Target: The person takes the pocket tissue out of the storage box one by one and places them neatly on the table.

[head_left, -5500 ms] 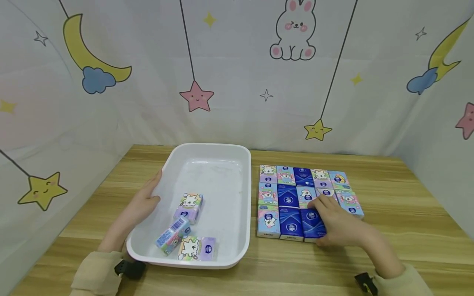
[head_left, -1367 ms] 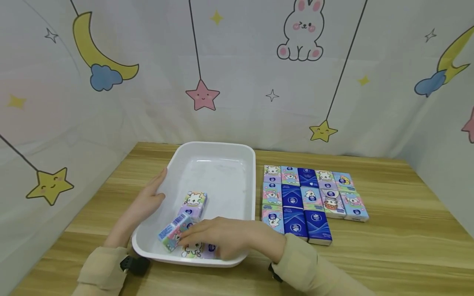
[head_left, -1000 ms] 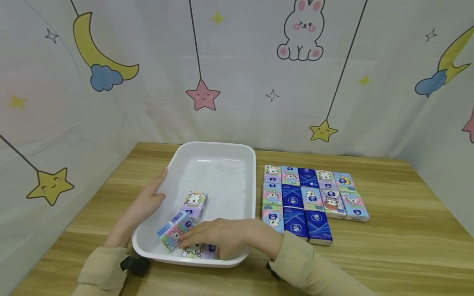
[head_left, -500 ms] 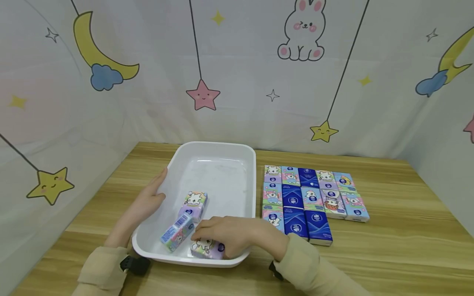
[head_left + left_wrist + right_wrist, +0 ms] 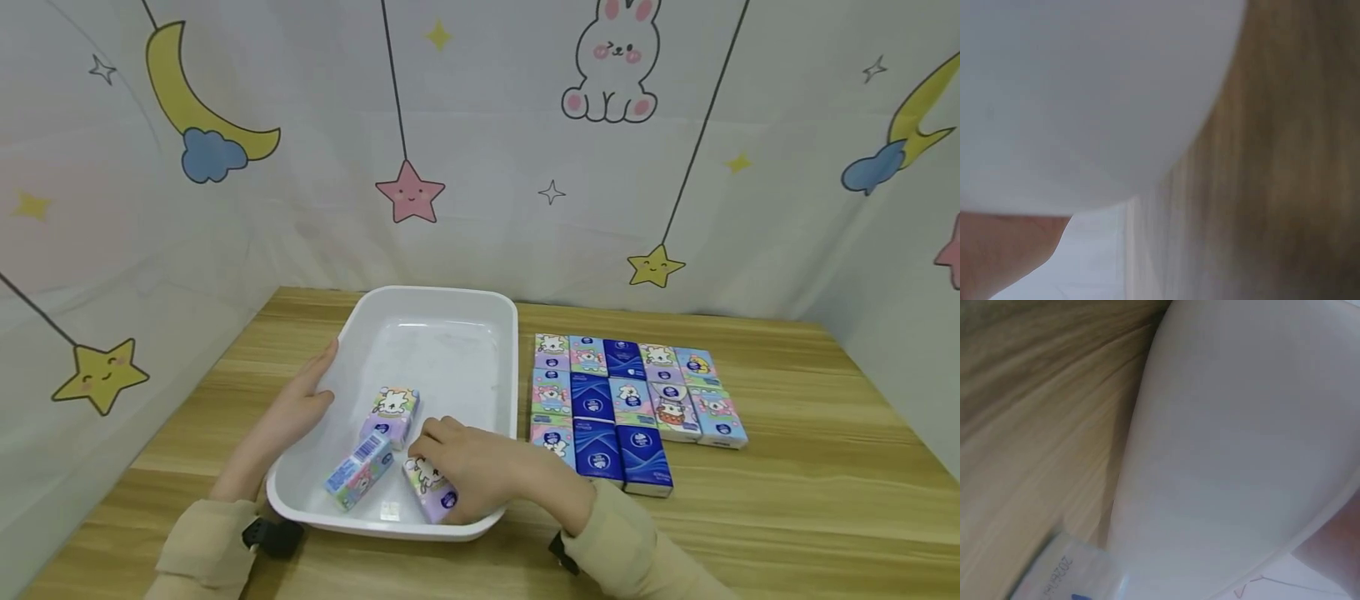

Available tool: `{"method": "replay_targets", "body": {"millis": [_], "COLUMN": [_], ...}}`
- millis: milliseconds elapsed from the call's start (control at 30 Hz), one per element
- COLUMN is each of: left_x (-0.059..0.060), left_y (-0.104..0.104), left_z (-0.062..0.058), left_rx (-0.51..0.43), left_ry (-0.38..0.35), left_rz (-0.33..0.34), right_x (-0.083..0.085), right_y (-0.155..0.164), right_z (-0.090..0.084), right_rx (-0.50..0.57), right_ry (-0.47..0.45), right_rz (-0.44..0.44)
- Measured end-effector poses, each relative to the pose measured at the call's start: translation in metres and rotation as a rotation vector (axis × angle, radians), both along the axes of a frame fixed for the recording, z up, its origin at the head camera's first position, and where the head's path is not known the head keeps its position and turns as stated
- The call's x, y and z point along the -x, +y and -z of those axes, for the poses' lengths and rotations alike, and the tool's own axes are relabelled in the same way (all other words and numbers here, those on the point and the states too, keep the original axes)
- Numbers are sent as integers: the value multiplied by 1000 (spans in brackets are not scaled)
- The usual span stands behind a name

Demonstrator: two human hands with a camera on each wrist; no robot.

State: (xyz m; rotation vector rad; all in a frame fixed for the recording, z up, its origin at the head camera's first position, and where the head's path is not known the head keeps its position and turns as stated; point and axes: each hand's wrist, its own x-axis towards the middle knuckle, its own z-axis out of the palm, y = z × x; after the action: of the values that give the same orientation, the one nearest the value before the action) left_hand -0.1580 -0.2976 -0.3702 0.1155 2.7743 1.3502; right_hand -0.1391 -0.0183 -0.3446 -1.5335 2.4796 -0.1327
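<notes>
A white tray [image 5: 438, 304] sits on the wooden table and holds three tissue packs. My right hand [image 5: 461, 467] reaches into its near right corner and grips a pastel bear-print pack [image 5: 433, 487], turned at an angle. Beside it lie a pack with a barcode side up [image 5: 358, 472] and another bear-print pack [image 5: 393, 411]. My left hand [image 5: 300, 408] rests on the tray's left rim with the thumb over the edge. The left wrist view shows only the blurred tray wall [image 5: 1085, 94] and the right wrist view the tray's outer wall [image 5: 1241, 456].
To the right of the tray, several tissue packs [image 5: 630, 400] lie in neat rows, some dark blue, some pastel. A cartoon-printed cloth backdrop [image 5: 480, 142] rises behind and at both sides. Bare table [image 5: 817, 500] stretches to the right and front.
My right hand came from the rows on the right into the tray, took hold of the near bear-print pack and has turned and shifted it rightward. The left hand has stayed on the rim.
</notes>
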Motion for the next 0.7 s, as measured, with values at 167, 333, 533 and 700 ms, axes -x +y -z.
{"method": "replay_targets", "body": {"millis": [167, 333, 533, 700], "left_x": [0, 1, 1, 0], "left_y": [1, 0, 0, 1], "left_z": [-1, -1, -1, -1], "left_rx": [2, -1, 2, -6], "left_ry": [4, 10, 8, 6], "left_rz": [1, 4, 5, 8], "right_x": [0, 1, 0, -2], "right_y": [7, 15, 22, 29], "right_z": [-1, -1, -5, -12], "right_rx": [105, 219, 289, 295], "right_ry": [-16, -55, -135, -158], "right_rz": [25, 67, 143, 189]}}
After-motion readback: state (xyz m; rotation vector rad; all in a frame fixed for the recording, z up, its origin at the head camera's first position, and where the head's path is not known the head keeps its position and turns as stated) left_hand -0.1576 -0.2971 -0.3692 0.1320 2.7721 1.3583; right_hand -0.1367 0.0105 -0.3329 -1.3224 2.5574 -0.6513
